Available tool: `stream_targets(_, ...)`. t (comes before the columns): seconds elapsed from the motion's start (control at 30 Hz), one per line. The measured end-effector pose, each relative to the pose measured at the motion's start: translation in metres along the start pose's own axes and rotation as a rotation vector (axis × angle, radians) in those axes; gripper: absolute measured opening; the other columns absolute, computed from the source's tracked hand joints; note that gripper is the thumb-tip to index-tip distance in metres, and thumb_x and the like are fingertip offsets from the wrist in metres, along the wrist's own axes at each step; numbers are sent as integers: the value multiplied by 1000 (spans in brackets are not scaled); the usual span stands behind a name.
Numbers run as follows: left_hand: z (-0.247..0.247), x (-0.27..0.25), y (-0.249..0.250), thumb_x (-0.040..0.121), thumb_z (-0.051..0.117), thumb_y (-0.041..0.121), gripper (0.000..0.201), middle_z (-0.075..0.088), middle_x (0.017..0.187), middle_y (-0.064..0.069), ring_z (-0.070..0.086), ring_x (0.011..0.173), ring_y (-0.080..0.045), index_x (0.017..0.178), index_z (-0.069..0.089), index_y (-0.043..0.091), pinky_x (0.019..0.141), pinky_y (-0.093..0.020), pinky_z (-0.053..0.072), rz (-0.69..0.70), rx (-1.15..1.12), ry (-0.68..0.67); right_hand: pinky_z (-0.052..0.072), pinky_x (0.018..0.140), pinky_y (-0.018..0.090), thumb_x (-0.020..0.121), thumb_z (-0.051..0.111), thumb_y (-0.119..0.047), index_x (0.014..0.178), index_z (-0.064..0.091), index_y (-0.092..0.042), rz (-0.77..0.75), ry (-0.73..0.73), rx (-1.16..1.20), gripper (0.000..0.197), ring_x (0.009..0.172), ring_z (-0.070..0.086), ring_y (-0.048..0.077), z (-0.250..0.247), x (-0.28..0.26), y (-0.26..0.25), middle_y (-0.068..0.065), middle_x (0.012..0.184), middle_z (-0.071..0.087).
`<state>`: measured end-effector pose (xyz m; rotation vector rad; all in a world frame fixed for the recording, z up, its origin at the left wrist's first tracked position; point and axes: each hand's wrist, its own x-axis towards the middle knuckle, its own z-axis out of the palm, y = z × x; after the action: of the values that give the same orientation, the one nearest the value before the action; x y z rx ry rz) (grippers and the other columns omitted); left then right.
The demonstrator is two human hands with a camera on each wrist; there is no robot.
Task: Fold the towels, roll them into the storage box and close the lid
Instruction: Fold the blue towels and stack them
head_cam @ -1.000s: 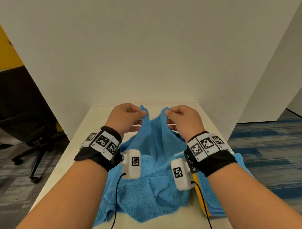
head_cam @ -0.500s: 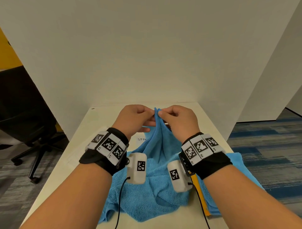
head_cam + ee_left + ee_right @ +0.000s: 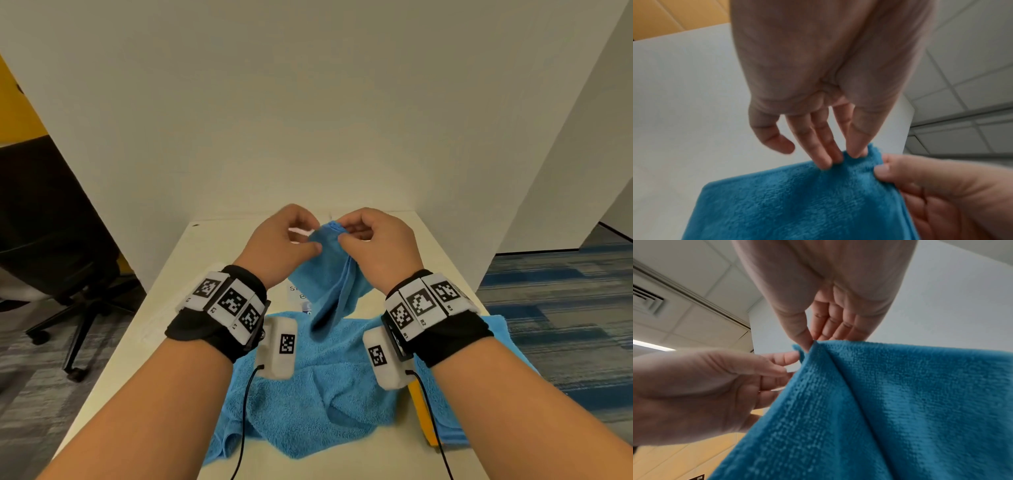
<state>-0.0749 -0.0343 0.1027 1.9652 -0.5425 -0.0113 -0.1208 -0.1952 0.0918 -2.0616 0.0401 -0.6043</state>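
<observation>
A crumpled blue towel (image 3: 308, 394) lies on the near part of the white bench (image 3: 164, 342), another blue towel (image 3: 496, 342) at its right over a yellow object (image 3: 423, 414); above them hangs a lifted blue towel (image 3: 334, 270), its top corners brought together; the left hand (image 3: 281, 246) and right hand (image 3: 376, 245) pinch those corners, fingers (image 3: 857, 146) curled on the cloth; a white wall (image 3: 308, 102) stands behind.

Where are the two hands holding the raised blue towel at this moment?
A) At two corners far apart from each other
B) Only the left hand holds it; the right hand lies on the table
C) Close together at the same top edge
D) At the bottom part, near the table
C: the left hand and the right hand both pinch the top of the blue towel, nearly touching, while the cloth hangs down between them.
</observation>
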Motion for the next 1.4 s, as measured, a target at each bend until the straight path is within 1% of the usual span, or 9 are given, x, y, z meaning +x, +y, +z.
stream_targets(0.13, 0, 3, -6, 84, 69, 21, 32, 54, 122, 9, 50, 109, -9, 111, 56, 32, 90, -25, 40, 47, 216, -108, 46, 73, 6, 82, 63, -6, 87, 69, -28, -66, -51, 40, 23, 79, 61, -4, -1, 0, -3, -17, 83, 67)
stream_targets(0.27, 1, 2, -4, 93, 57, 21, 6, 65, 90, 2, 57, 83, -12, 95, 63, 21, 70, -18, 41, 66, 233, -113, 46, 70, 8, 82, 67, -9, 89, 62, -24, -69, -46, 86, 17, 76, 58, -5, 0, -1, -1, -14, 87, 64)
stream_targets(0.5, -11, 3, -3, 97, 50, 19, 10, 62, 88, 1, 54, 78, -8, 99, 59, 16, 72, -23, 42, 57, 142, -85, 41, 60, 17, 84, 69, -30, 90, 50, -20, -72, -247, -187, 22, 67, 51, 4, -5, -10, 9, -10, 79, 56)
stream_targets(0.7, -26, 4, -1, 98, 48, 17, 12, 63, 98, -1, 56, 88, -10, 104, 59, 16, 78, -24, 42, 70, 112, -64, 48, 84, 38, 84, 67, -37, 98, 64, -16, -72, -451, -369, 26, 91, 58, 19, -5, -11, 16, 3, 97, 61)
stream_targets(0.83, -33, 6, -5, 98, 49, 17, 11, 63, 97, -5, 57, 89, -15, 101, 60, 19, 84, -34, 46, 65, 98, -43, 39, 74, 35, 90, 55, -45, 68, 48, -29, -27, -458, -613, 28, 80, 54, 18, -8, -6, 25, -5, 80, 51)
stream_targets(1.0, -41, 8, -17, 98, 49, 21, 12, 61, 98, -18, 57, 86, -23, 102, 59, 16, 88, -51, 47, 38, 75, 22, 39, 70, 36, 96, 44, -35, 65, 41, -22, 48, -269, -523, 34, 73, 51, 23, -19, 5, 35, -3, 71, 47)
stream_targets(1.13, -37, 9, -18, 91, 48, 34, 24, 59, 93, -7, 55, 87, -19, 102, 55, 13, 91, -52, 46, -7, -28, 83, 35, 76, 24, 97, 49, -28, 98, 57, -17, 33, -118, -332, 13, 89, 47, 12, -17, 5, 34, -3, 100, 48)
stream_targets(1.23, -32, 11, -17, 97, 45, 29, 16, 58, 91, -4, 54, 86, -16, 99, 54, 16, 86, -46, 47, -7, -61, 144, 39, 74, 18, 91, 60, -31, 129, 43, -17, 179, -30, -80, 44, 84, 54, 5, -10, -2, 32, -5, 119, 43)
stream_targets(1.4, -27, 14, -13, 101, 42, 22, 14, 59, 97, 0, 56, 93, -16, 96, 53, 28, 88, -41, 47, -18, -156, 269, 39, 72, 19, 84, 68, -41, 129, 38, -18, 309, -180, 3, 58, 88, 56, 5, 1, -10, 29, -7, 113, 54)
